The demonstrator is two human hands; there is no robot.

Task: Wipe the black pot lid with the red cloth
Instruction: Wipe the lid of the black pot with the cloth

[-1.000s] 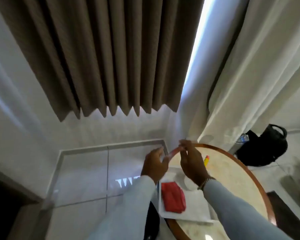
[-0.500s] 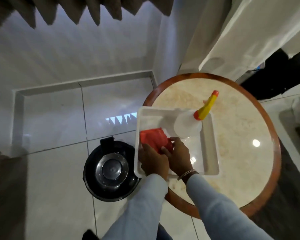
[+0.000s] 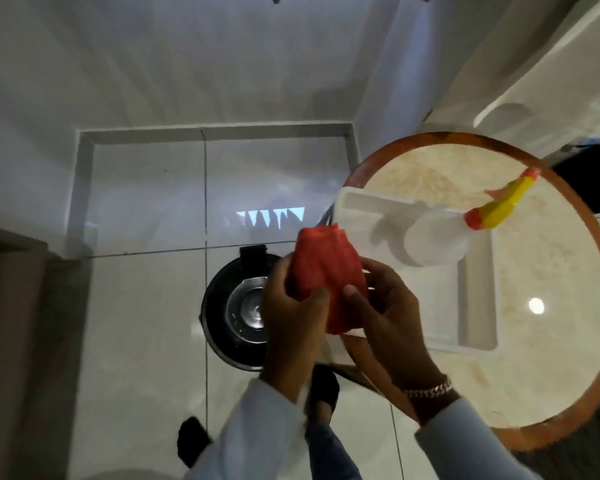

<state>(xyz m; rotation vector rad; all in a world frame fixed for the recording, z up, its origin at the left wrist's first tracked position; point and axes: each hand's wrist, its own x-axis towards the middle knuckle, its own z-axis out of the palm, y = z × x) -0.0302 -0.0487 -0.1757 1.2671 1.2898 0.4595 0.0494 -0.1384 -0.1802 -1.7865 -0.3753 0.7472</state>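
Both my hands hold the red cloth point(image 3: 326, 271) up in the air, over the left edge of the round table. My left hand point(image 3: 291, 313) grips its lower left side and my right hand point(image 3: 385, 313) grips its lower right side. On the floor below and to the left lies the black pot lid point(image 3: 222, 306) with a shiny metal centre. My left hand hides its right part.
A round marble table with a wooden rim point(image 3: 596, 271) stands at the right. On it sits a white tray point(image 3: 478, 341) with a spray bottle point(image 3: 440, 237) that has a yellow and red nozzle. White tiled floor point(image 3: 146, 306) lies to the left. My feet point(image 3: 323, 393) are below.
The view has tilted down from the curtains to the table and floor. Both hands have lifted the red cloth out of the white tray and brought it left, above the lid.
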